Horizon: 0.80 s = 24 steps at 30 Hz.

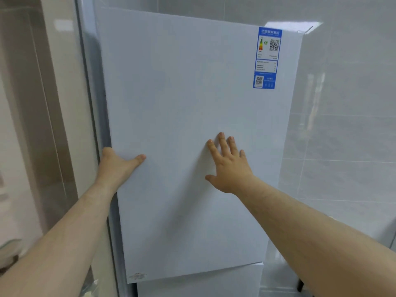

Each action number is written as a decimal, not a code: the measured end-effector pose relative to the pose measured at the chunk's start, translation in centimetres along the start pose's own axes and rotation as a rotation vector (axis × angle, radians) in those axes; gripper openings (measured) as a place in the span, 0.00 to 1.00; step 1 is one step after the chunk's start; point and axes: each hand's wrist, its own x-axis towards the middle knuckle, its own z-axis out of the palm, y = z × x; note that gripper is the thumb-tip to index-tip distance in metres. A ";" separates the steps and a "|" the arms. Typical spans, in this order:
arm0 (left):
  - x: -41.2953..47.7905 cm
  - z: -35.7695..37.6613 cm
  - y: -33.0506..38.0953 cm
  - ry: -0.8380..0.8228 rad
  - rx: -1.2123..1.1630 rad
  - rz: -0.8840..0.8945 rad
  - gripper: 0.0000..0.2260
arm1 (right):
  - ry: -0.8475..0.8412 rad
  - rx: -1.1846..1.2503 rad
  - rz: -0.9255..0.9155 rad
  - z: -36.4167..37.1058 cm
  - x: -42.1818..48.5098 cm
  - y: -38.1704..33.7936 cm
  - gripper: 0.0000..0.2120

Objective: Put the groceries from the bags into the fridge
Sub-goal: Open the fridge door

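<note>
Glossy grey tiled wall [347, 103] stands right of the white upper fridge door [182, 93]; a pale frame lies to its left. The door fills the centre of the view, long axis vertical, front face towards the camera. A blue energy label [266, 58] sits at its upper right corner, and the lower door [199, 284] is directly beneath.

The left hand [116, 166] grips the door's left edge, thumb on the front, other fingers hidden round the edge. The right hand [229, 168] presses flat on the door face, fingers [222, 142] straight and spread apart.
</note>
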 end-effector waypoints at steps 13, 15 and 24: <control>-15.2 -6.1 4.3 -0.081 -0.143 0.031 0.14 | -0.049 0.515 -0.041 -8.1 -9.6 -3.4 0.36; -17.5 -6.6 5.2 -0.116 -0.192 0.052 0.13 | -0.016 0.563 -0.062 -9.5 -11.4 -4.0 0.35; -27.1 -7.7 9.3 -0.276 -0.344 0.128 0.20 | 0.141 0.938 -0.036 -15.7 -20.6 -4.8 0.29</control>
